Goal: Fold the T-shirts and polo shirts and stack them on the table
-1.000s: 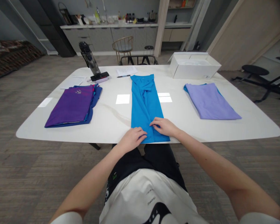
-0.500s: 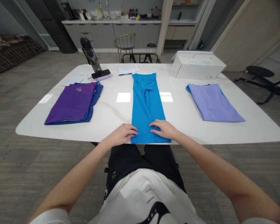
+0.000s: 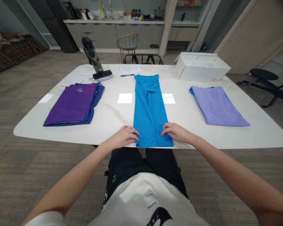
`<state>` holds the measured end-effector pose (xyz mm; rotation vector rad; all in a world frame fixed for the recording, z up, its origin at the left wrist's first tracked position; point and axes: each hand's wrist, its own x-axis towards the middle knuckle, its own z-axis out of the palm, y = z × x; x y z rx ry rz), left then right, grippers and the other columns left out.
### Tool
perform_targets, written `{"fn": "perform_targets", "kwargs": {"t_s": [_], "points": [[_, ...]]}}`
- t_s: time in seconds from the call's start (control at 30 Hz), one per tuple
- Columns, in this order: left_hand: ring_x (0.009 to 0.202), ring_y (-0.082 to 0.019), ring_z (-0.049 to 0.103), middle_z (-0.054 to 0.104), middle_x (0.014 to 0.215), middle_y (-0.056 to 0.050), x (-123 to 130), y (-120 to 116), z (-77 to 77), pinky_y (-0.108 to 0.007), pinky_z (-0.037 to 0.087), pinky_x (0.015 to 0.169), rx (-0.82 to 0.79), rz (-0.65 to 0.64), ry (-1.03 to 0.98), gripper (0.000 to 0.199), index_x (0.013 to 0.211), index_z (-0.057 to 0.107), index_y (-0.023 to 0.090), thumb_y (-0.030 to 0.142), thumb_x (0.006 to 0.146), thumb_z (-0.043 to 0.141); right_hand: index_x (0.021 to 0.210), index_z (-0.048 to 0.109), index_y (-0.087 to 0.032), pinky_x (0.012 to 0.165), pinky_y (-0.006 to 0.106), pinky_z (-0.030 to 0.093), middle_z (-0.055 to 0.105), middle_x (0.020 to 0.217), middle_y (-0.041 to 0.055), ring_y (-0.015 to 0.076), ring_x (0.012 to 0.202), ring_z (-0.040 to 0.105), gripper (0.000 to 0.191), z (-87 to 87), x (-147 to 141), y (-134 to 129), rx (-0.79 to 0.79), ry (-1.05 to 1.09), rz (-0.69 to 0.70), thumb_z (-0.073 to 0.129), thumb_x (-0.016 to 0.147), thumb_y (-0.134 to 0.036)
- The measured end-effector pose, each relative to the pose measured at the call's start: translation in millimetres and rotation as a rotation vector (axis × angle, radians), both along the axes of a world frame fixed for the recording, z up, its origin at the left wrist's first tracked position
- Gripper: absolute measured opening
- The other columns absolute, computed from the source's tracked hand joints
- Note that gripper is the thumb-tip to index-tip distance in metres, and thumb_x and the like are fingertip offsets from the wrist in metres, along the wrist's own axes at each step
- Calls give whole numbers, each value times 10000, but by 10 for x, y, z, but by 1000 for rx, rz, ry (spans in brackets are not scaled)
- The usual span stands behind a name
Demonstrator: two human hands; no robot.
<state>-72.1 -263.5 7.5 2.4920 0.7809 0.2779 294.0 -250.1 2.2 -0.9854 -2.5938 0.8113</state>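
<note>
A bright blue pair of leggings [image 3: 149, 116] lies flat and lengthwise down the middle of the white table [image 3: 108, 117], its near end at the table's front edge. My left hand [image 3: 124, 137] rests with its fingertips at the left edge of the leggings' near end. My right hand [image 3: 175, 131] lies palm down with its fingertips at the right edge. Neither hand visibly grips the cloth. A folded purple garment [image 3: 72, 105] sits on blue cloth [image 3: 96, 97] to the left, and a folded lilac top [image 3: 217, 106] lies to the right.
A white open box [image 3: 202, 67] stands at the table's far right. A black bottle [image 3: 91, 55] leans over a phone [image 3: 102, 74] at the far left, near a sheet of paper [image 3: 130, 69] and a pen [image 3: 126, 75]. Chairs stand beyond the table.
My right hand has slid rightward to the leggings' right edge. My left hand has barely moved. The view has tilted slightly, and the leggings lie flatter and straighter.
</note>
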Motion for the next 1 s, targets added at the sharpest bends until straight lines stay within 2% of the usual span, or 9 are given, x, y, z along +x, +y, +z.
{"fn": "perform_targets", "kwargs": {"t_s": [0.13, 0.23, 0.37, 0.5, 0.63, 0.73, 0.83, 0.9, 1.0], "points": [[1212, -188, 626, 726, 1264, -30, -19, 62, -19, -343, 355, 1101, -33, -22, -47, 251, 1033, 793, 330, 294, 1016, 545, 1022, 816, -272, 896, 386, 517, 660, 1071, 95, 236, 983, 645, 328, 50, 333, -35, -67, -1, -82, 494, 1027, -333], [1215, -191, 626, 731, 1258, -34, -40, 99, -55, -347, 350, 1115, -77, -25, -67, 260, 1022, 797, 323, 335, 1022, 537, 1039, 812, -274, 896, 383, 520, 660, 1072, 94, 239, 981, 651, 309, 70, 447, -92, -126, 6, -115, 539, 1016, -417], [1208, -191, 628, 732, 1250, -36, -33, 125, -90, -340, 340, 1114, -103, -11, -79, 230, 1012, 793, 307, 392, 1005, 580, 1058, 801, -271, 896, 386, 502, 646, 1075, 98, 238, 985, 638, 269, 38, 423, -136, -81, -1, -80, 617, 982, -453], [1154, -180, 653, 750, 1186, -29, 23, 154, -96, -321, 372, 1077, -95, 0, -102, 220, 961, 794, 300, 389, 999, 597, 995, 789, -271, 862, 380, 482, 642, 1036, 90, 231, 956, 629, 238, 4, 353, -116, -39, -35, -60, 603, 995, -421], [1119, -183, 664, 758, 1140, -40, 69, 178, -46, -326, 404, 1057, -143, 19, -113, 233, 1031, 767, 275, 383, 1017, 562, 968, 745, -264, 868, 392, 483, 636, 1025, 89, 241, 970, 612, 212, 82, 280, -96, -108, -15, -95, 575, 1005, -386], [1072, -194, 669, 758, 1112, -38, 90, 205, 65, -325, 452, 1011, -220, 134, -159, 244, 1085, 739, 266, 384, 1022, 535, 982, 685, -259, 889, 398, 500, 634, 1056, 93, 239, 987, 604, 202, 216, 225, -66, -250, 135, -154, 533, 1015, -387], [995, -202, 670, 750, 1054, -40, 154, 353, 206, -312, 506, 903, -318, 301, -343, 248, 1059, 730, 239, 406, 995, 558, 1000, 649, -255, 837, 375, 507, 649, 1101, 89, 226, 959, 606, 215, 351, 173, 88, -399, 292, -234, 538, 1004, -440], [910, -198, 663, 735, 979, -47, 242, 580, 271, -314, 521, 840, -386, 403, -522, 280, 1021, 718, 207, 455, 961, 602, 1001, 636, -246, 763, 347, 498, 661, 1024, 70, 206, 877, 604, 261, 398, 130, 316, -479, 395, -325, 569, 977, -498], [809, -178, 629, 702, 869, -36, 424, 1107, 259, -301, 518, 758, -434, 589, -782, 375, 948, 691, 186, 552, 871, 692, 958, 599, -239, 610, 285, 433, 575, 745, -11, 153, 656, 530, 362, 343, 35, 837, -510, 578, -515, 669, 876, -584]]}}
